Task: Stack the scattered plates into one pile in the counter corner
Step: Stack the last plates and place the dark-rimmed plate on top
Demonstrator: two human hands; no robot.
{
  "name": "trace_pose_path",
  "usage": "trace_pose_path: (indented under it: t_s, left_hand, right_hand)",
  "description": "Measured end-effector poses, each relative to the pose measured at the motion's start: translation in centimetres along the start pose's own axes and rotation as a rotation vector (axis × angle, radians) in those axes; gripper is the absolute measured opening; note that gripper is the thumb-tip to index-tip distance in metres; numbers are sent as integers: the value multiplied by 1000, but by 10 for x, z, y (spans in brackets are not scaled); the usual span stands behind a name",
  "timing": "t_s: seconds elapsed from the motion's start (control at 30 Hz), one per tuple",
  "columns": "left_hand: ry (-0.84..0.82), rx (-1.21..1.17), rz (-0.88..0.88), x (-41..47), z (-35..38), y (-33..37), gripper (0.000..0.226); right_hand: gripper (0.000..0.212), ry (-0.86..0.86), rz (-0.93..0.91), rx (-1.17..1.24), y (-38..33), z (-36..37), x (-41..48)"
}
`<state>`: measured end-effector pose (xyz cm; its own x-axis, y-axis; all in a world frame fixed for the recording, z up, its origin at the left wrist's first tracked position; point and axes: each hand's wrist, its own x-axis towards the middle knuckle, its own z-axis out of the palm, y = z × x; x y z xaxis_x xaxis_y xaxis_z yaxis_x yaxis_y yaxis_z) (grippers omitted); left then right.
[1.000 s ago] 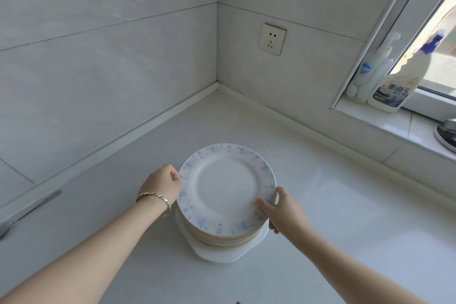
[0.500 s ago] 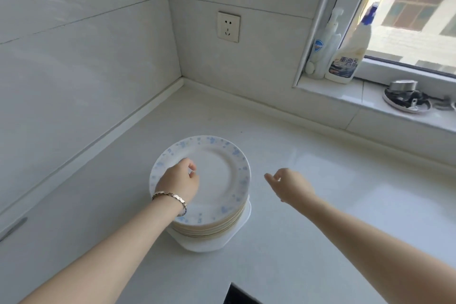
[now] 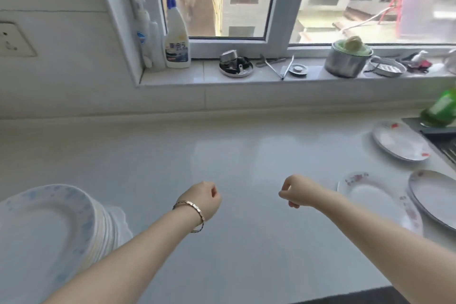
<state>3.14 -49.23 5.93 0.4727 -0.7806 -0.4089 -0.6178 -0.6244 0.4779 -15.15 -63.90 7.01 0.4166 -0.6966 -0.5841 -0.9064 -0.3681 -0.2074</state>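
Loosely curled, the fingers of the left hand [image 3: 202, 198] fold under the knuckles and grasp nothing; only the back of the hand shows. It hangs above the white counter [image 3: 222, 150], a short way right of the pile of plates [image 3: 47, 229] and apart from it. A metal bracelet [image 3: 195, 216] circles that wrist. The right hand [image 3: 294, 191] is also slack, its fingers bent downward around nothing, and it hovers farther right of the pile, level with the left hand.

The pile sits at the lower left edge of the view, a stack of round plates whose top one has a blue-speckled rim. A wider white piece [image 3: 118, 219] juts out beneath the pile on its right side.

Well to the right of the pile, past both hands, three plates lie singly on the counter. The pink-flowered plate [image 3: 370, 195] is nearest to the pile and lies partly behind the right forearm. The grey-rimmed plate [image 3: 434, 195] lies just beyond it. The red-marked plate [image 3: 399, 140] lies farther back, with a green bottle [image 3: 441, 108] behind it.

Behind the pile and to its right runs the windowsill [image 3: 197, 79], carrying a pump bottle [image 3: 145, 37], a spray bottle [image 3: 176, 39], metal tongs [image 3: 281, 68] and a steel pot [image 3: 345, 63]. A wall socket [image 3: 12, 39] sits on the tiles above the pile.
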Motion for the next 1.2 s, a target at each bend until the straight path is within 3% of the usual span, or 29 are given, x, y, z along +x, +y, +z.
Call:
trace_pose_path:
  t_s: [0.23,0.47,0.6,0.67,0.73,0.83,0.97,1.2]
  left_hand:
    - [-177,6,77,55,81,133,17]
    - [-267,-31,39,107,177,256,16]
    - [-346,-61,-93,118,225,293,7]
    - [-342,-98,-209,125,242,302,30]
    - [-339,-166,-307,130,251,303,23]
    - [-352,-251,-410,134,257,299,33]
    - [-288,-303,-382,138,257,299,32]
    - [26,-522,-331,128,232,290,40]
  right_hand:
    - [30,126,192,160,164,-31,9]
    - [28,127,277,226,297,-54,36]
    - [17,105,279,267,344,-62,56]
    - [14,99,271,264,359,-65,65]
    - [14,93,271,278,370,-69,75]
    - [15,95,278,313,379,-73,87]
    - [20,135,276,335,382,-76,99]
    - [27,243,283,443,377,-71,108]
